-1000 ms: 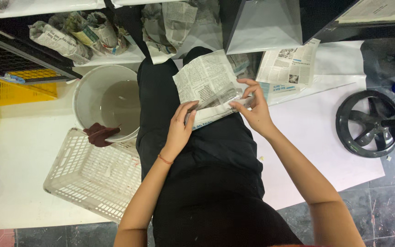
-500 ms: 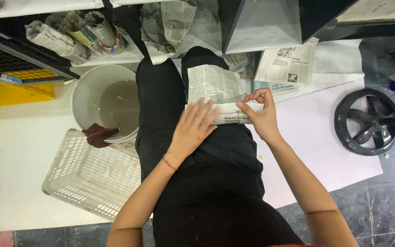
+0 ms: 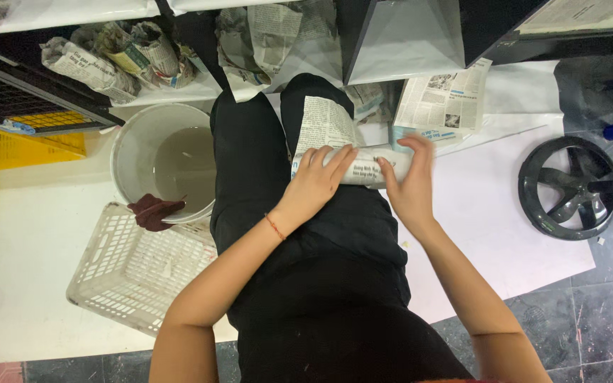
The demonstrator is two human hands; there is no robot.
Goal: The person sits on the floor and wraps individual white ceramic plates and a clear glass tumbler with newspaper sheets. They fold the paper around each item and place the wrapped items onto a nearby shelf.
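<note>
At nine o'clock a white slatted basket lies on the white floor sheet, with a white bucket of murky water just beyond it and a dark red rag draped over the bucket's rim, apparently kept within reach. At centre, on the person's right thigh, a newspaper roll rests crosswise, its loose sheet trailing toward twelve o'clock; the left hand lies flat on it with fingers together, seemingly to keep the roll tight. The right hand covers the roll's other end, fingers pressed down side by side, and a black wheel-like part sits at three o'clock.
</note>
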